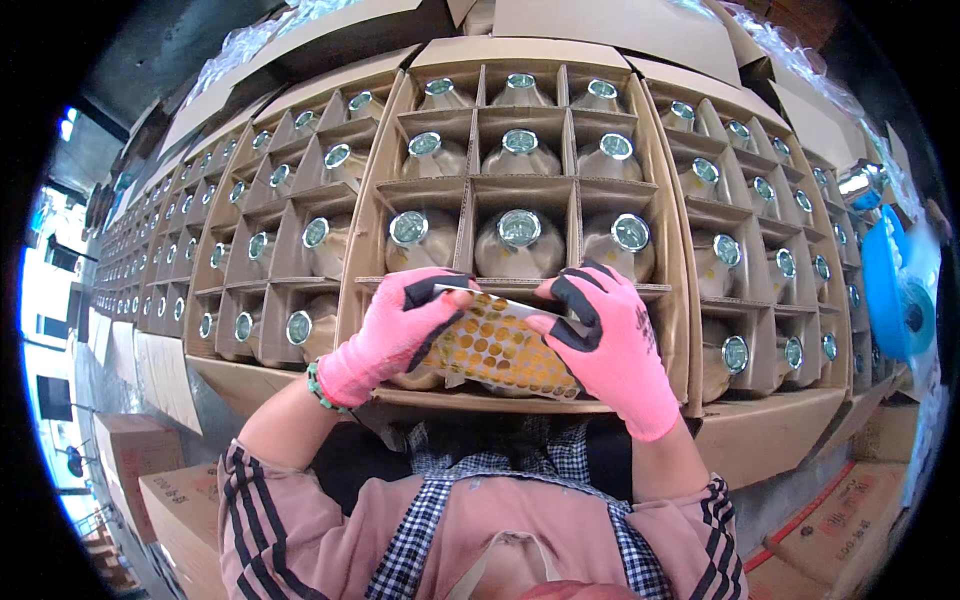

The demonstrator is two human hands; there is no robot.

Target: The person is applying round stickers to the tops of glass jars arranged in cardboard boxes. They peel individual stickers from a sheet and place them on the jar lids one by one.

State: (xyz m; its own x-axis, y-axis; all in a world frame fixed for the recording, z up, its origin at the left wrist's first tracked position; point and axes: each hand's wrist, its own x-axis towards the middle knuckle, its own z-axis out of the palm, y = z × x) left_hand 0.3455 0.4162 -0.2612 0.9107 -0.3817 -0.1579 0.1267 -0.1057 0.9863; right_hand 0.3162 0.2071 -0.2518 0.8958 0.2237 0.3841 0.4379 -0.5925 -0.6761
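Note:
A sheet of round gold stickers is stretched between my two hands, tilted, above the near row of an open divided carton. My left hand, in a pink and black glove with bare fingertips, pinches the sheet's upper left part. On the other side my right hand, gloved the same way, grips its upper right edge. Just beyond the sheet stands a glass bottle with a shiny silver top, in its own cell. Sheet and hands hide most of the near-row bottles.
More divided cartons of silver-topped bottles run along the left and right. Raised cardboard flaps line the far side. A blue round object stands at the far right. Closed brown boxes sit at lower right and lower left.

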